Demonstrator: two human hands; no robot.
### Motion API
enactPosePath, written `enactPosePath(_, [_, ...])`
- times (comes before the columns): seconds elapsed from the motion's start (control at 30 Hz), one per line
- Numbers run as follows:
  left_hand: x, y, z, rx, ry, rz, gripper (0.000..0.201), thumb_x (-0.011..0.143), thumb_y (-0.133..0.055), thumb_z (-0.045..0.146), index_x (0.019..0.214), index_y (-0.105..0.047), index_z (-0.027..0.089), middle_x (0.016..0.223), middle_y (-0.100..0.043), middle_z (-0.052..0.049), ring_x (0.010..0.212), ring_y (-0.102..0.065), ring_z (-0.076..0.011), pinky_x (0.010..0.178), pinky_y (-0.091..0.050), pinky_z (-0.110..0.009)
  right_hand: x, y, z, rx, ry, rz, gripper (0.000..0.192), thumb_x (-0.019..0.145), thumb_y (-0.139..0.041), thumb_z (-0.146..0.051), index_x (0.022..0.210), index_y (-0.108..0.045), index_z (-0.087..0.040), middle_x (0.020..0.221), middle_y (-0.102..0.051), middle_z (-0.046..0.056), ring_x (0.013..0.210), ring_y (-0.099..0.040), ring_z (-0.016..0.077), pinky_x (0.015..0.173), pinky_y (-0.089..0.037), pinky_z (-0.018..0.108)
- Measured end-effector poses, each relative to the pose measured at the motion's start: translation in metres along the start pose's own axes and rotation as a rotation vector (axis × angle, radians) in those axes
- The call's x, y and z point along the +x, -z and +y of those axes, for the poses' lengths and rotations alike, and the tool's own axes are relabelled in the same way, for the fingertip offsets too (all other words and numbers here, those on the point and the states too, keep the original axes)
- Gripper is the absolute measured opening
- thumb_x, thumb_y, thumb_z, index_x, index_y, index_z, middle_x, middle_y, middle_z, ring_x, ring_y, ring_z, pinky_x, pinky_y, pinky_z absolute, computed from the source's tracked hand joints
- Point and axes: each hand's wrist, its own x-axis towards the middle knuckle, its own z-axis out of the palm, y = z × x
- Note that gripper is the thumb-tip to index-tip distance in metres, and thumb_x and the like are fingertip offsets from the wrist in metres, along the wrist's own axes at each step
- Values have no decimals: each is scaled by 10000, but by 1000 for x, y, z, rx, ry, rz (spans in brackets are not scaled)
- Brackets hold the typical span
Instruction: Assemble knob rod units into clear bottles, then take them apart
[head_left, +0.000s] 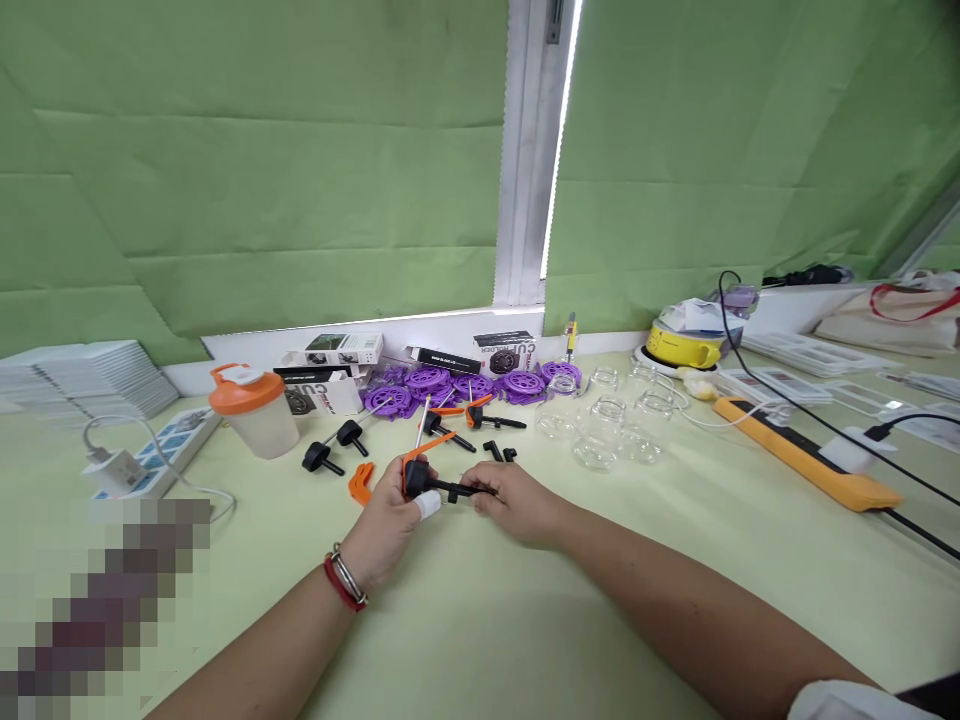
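Observation:
My left hand (395,505), its thumb wrapped in white, grips the thick head of a black plastic part with a rod (417,478). An orange strip (430,447) and a pale metal rod stick up from it. My right hand (511,497) pinches the far end of the black rod. Just beyond my hands lie similar black knobbed parts (491,420), with two more knobbed parts (319,457) to the left. Small black pieces (493,451) rest above my right hand, and orange curved pieces (361,483) are beside my left hand.
Behind are purple wheel-shaped parts (427,381) and printed boxes (330,396). Several clear glass jars (598,447) stand right of centre. A shaker cup (255,420) and white power strip (176,455) are left; an orange power strip (802,455) with cables lies right.

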Motion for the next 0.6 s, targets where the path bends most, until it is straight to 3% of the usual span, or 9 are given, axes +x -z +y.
enactPosePath(0.13, [2,3,-4,99,13,-9,351,727,-659,269,1032,-494,217,1014,-551,-9,929,-518,-157,817,-411,-286,0,0,0,-13,22,2,169,811,-449,-85,849,-578,-186,802,-547,1,725,-492,124,650,-368,230])
enactPosePath(0.3, [1,3,-3,61,21,-66,386,733,-640,259,1076,-465,221,1040,-541,-20,958,-524,-168,845,-426,-308,0,-1,2,-3,6,7,167,809,-447,-83,853,-572,-184,814,-549,6,730,-493,126,653,-364,231])
enactPosePath(0.6, [1,1,-5,154,-5,-22,384,753,-614,263,1088,-433,221,1033,-531,-16,891,-518,-154,811,-424,-299,-1,-7,2,2,29,27,181,788,-445,-65,845,-574,-178,795,-539,5,724,-482,126,659,-354,233])
